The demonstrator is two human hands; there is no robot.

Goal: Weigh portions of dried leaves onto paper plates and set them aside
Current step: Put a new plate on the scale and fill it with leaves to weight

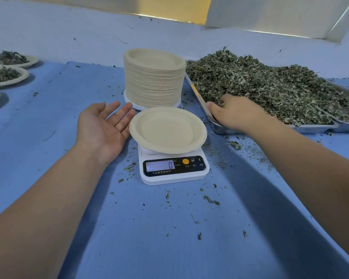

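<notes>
One view only. Shows empty plate [168,129] resting on scale [173,174], display [159,165] at zero. Catches left hand [105,125] open, palm up, just beside plate's left rim. Finds right hand [235,114] dug into leaves [270,87] at near corner of tray [220,128]; cannot tell whether closed on any. Reads as scooping step. Next calls for lifting a handful across, dropping onto plate, watching display.
</notes>
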